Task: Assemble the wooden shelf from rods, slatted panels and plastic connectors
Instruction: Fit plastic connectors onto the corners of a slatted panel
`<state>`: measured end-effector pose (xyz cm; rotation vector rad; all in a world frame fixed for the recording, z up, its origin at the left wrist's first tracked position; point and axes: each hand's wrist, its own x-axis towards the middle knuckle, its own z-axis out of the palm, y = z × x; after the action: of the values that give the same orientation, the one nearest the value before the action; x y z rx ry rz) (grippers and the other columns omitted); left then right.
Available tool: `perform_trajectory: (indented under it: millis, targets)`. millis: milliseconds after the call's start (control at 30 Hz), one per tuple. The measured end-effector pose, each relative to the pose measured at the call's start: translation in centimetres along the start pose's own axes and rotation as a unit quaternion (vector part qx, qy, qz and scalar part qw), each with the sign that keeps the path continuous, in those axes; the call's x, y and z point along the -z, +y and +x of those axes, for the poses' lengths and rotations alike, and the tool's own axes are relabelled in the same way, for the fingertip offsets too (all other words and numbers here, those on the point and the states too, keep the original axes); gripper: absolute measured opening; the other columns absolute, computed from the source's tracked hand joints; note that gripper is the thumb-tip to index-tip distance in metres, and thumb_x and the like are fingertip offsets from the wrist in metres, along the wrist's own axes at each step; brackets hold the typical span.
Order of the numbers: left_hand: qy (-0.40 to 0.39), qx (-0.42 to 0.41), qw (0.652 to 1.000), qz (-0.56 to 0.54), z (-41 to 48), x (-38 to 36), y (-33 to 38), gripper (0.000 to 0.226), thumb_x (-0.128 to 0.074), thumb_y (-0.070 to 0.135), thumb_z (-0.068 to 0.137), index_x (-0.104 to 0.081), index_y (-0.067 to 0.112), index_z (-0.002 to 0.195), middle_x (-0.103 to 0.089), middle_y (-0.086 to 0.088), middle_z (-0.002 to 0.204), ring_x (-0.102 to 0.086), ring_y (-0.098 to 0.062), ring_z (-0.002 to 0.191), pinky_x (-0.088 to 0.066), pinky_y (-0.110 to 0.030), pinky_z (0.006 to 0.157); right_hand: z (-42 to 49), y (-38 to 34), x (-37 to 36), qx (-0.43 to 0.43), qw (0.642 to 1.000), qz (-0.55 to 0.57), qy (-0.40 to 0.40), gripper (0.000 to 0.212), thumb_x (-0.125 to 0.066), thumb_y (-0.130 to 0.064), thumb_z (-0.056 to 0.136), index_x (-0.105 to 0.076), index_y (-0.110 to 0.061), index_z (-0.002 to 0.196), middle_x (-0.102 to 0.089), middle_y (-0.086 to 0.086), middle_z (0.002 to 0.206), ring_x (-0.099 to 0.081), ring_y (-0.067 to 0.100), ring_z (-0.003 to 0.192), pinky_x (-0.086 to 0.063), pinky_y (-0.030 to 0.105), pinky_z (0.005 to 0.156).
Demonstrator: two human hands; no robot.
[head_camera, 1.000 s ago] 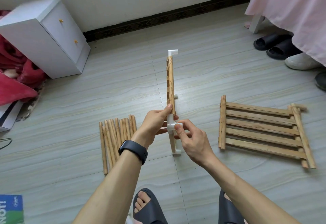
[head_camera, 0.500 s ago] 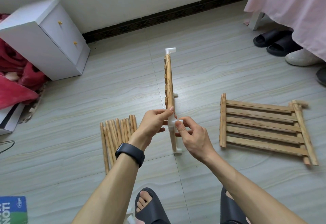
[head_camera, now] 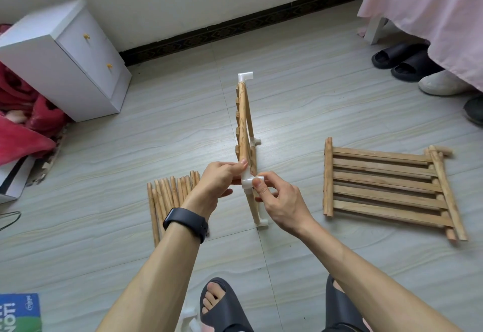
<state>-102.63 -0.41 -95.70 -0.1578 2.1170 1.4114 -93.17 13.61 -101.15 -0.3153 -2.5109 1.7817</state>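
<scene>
Head view looks down on a pale, wood-grained tile floor where a slatted panel stands on edge, its round wooden rail running away from the camera. White plastic connectors cap its corners: one at the far top, one at the far bottom and one on the floor near the feet. The left hand, with a black band on its wrist, grips the near end of the smooth top rail, thumb lying along the wood. The right hand pinches a white connector fitted at that same near corner, thumb pressed on its face and fingers curled behind. Left of the standing panel, a bundle of loose round rods lies side by side on the floor. To the right, well apart, a second slatted panel lies flat, its flat slats crossed by round rods at each end. A white two-drawer cabinet sits by the wall, red cloth beside it, and dark slippers rest under pink fabric.
</scene>
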Motion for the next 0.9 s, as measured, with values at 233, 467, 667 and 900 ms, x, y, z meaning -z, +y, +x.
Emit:
perform_trajectory:
  millis: [233,467,667,900]
  targets:
    - [0.035,-0.024,0.999,0.027,0.0,-0.2,0.0,0.033,-0.068,0.046,0.093,-0.079,0.015,0.095,-0.077,-0.006,0.099,-0.07,-0.023,0.102,-0.048,-0.034,0.08,0.1,-0.1,-0.1,-0.001,1.0,0.0,0.001,0.033,-0.046,-0.059,0.101,-0.063,-0.031,0.104,-0.073,-0.004,0.102,-0.074,0.019,0.086,-0.057,0.048,0.079]
    - [0.126,-0.107,0.974,0.156,0.1,-0.9,-0.4,0.046,-0.056,0.064,0.093,-0.08,0.025,0.094,-0.074,0.008,0.087,-0.068,-0.015,0.09,-0.054,-0.035,0.078,0.6,-0.2,-0.2,-0.005,1.0,0.01,0.021,0.032,-0.046,-0.06,0.101,-0.061,-0.032,0.097,-0.073,-0.004,0.098,-0.073,0.019,0.088,-0.056,0.048,0.083]
    - [0.142,-0.159,0.967,0.137,0.4,-1.1,-0.6,0.041,-0.053,0.059,0.097,-0.062,0.024,0.117,-0.066,0.011,0.109,-0.062,-0.003,0.101,-0.047,-0.023,0.078,1.1,0.4,-0.1,-0.005,0.999,0.036,0.012,0.034,-0.048,-0.064,0.097,-0.065,-0.035,0.101,-0.074,-0.007,0.098,-0.072,0.012,0.091,-0.057,0.044,0.087]
    - [0.096,-0.106,0.982,0.124,1.9,-2.1,1.4,0.053,-0.055,0.056,0.097,-0.043,0.021,0.135,-0.061,0.001,0.116,-0.062,-0.015,0.1,-0.05,-0.03,0.078,1.4,0.4,-1.4,-0.002,0.999,0.047,-0.012,0.037,-0.044,-0.072,0.095,-0.063,-0.04,0.099,-0.074,-0.019,0.097,-0.071,0.001,0.091,-0.058,0.039,0.082]
